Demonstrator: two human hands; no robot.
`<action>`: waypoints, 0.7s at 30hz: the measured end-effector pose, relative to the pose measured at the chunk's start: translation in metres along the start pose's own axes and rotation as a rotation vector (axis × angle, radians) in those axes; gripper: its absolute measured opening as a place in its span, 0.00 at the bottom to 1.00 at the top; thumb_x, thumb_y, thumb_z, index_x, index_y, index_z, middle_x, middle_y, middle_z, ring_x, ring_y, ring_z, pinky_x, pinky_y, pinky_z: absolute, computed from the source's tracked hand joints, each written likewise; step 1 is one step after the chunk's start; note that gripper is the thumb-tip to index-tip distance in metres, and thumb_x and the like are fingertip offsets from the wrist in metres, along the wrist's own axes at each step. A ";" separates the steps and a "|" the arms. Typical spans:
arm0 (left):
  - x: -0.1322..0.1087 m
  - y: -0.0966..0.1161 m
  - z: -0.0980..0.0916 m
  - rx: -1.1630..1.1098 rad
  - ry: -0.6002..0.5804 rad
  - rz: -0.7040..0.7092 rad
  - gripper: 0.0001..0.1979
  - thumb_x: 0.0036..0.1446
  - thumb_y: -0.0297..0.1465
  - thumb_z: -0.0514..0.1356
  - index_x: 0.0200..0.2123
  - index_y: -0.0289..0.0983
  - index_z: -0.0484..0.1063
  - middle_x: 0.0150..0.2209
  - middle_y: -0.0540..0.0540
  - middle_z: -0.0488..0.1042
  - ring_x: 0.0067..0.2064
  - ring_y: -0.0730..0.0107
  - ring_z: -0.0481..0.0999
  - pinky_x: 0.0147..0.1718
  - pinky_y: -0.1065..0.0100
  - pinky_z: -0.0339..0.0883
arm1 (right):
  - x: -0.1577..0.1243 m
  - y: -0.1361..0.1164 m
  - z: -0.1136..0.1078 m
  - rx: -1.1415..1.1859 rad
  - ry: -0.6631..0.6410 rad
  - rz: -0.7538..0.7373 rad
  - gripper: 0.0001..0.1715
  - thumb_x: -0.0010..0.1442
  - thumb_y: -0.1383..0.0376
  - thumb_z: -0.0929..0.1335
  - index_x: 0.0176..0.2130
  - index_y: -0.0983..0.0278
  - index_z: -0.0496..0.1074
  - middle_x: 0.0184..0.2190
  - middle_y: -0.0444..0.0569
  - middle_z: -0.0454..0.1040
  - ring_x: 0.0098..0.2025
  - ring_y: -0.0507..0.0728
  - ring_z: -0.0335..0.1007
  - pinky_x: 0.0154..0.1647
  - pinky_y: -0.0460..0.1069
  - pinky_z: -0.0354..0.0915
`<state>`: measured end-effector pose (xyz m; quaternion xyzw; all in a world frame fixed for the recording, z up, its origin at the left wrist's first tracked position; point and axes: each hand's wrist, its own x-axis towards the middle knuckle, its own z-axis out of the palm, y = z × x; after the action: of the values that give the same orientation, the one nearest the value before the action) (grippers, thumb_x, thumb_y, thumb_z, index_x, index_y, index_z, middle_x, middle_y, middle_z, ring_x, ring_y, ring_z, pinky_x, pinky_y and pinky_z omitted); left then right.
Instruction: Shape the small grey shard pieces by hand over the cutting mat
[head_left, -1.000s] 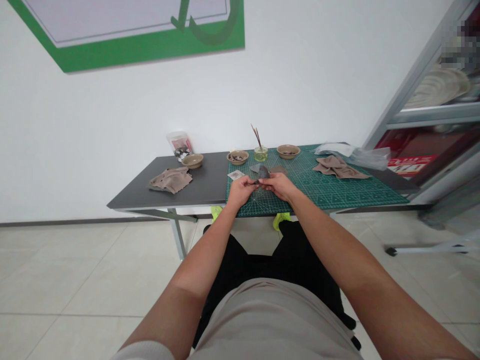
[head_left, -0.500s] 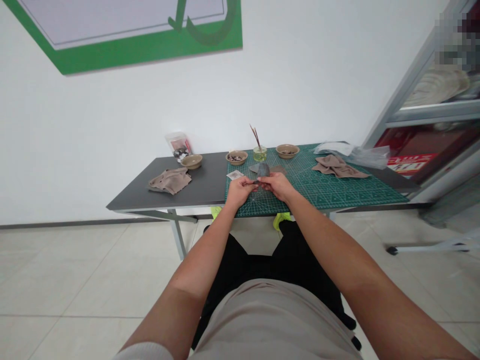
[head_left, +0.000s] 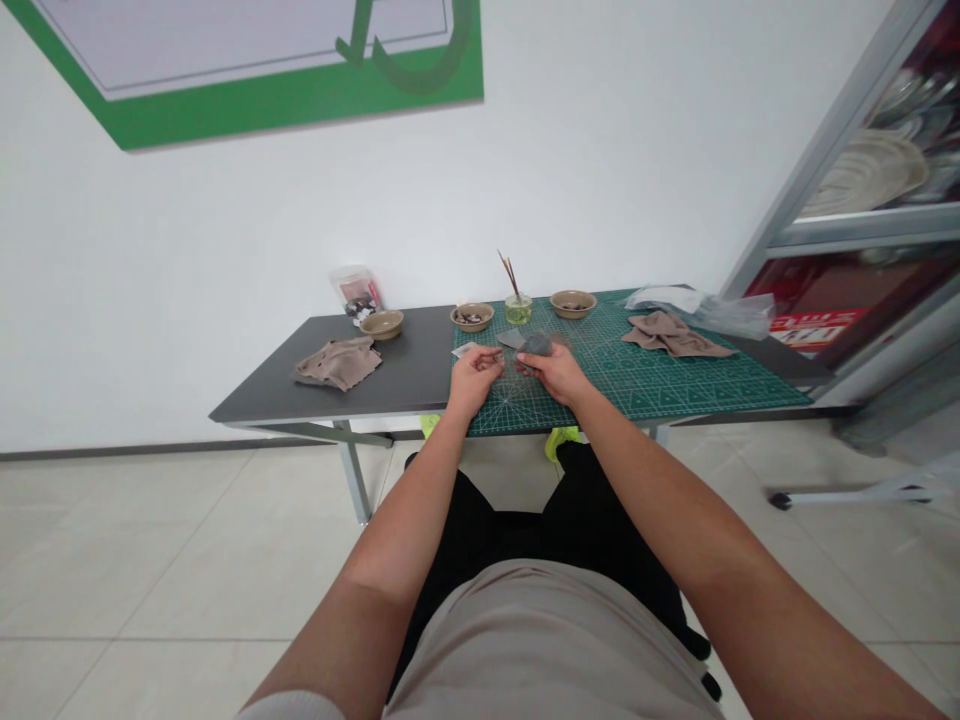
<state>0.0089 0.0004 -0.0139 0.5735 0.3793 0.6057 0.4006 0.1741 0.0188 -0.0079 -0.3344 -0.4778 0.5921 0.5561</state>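
"Hands have drawn apart since the earlier look, haven't they? The left one (head_left: 474,376) no longer meets the right over that grey lump (head_left: 536,345)."

"Yes, and the lump has dropped lower, out of its upright stance. It now sits in the right hand (head_left: 551,372), whose curled fingers grip it from below, just above the green cutting mat (head_left: 660,398)."

"And the left hand?"

"Partly closed, thumb and forefinger pinched toward each other. Whether they hold anything, I can't tell; it's too small to see. A small white card (head_left: 465,349) lies just beyond those fingers, and a flat grey triangular sheet (head_left: 510,338) lies beside the lump."

"Anything standing in the way further back?"

"Nothing between the hands and the lump. Behind them, a glass jar (head_left: 517,309) holds thin sticks, between two tan bowls (head_left: 472,317) (head_left: 572,303). A taupe cloth (head_left: 671,335) lies on the mat's right side, with a clear plastic bag (head_left: 720,314) beyond it."

"And left of the mat?"

"On the dark grey tabletop (head_left: 412,345), there's another taupe cloth (head_left: 337,363), a third tan bowl (head_left: 382,324) and a clear tub of small dark pieces (head_left: 356,295)."
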 end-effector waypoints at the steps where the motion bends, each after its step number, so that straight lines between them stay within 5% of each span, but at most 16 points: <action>1: 0.000 0.000 0.000 0.004 -0.009 -0.003 0.13 0.45 0.31 0.67 0.36 0.35 0.71 0.26 0.53 0.71 0.28 0.74 0.74 0.35 0.65 0.72 | 0.000 0.000 0.000 0.006 0.006 -0.002 0.23 0.36 0.61 0.80 0.32 0.66 0.74 0.29 0.46 0.77 0.30 0.53 0.72 0.31 0.47 0.66; 13: -0.006 0.002 0.008 0.217 -0.201 -0.051 0.06 0.57 0.30 0.58 0.31 0.39 0.61 0.23 0.53 0.73 0.25 0.72 0.74 0.28 0.68 0.69 | -0.003 0.000 0.001 -0.003 -0.058 0.013 0.24 0.37 0.61 0.80 0.34 0.67 0.76 0.32 0.50 0.80 0.31 0.55 0.76 0.35 0.51 0.74; 21: -0.007 0.003 0.004 0.435 -0.159 0.043 0.07 0.60 0.31 0.56 0.30 0.40 0.59 0.26 0.52 0.74 0.28 0.73 0.72 0.31 0.70 0.64 | -0.005 -0.003 0.002 -0.111 -0.092 0.064 0.22 0.40 0.57 0.79 0.32 0.68 0.78 0.28 0.52 0.80 0.27 0.57 0.76 0.29 0.49 0.73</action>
<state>0.0133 -0.0070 -0.0136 0.7002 0.4556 0.4711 0.2833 0.1737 0.0134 -0.0054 -0.3523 -0.5240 0.5970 0.4949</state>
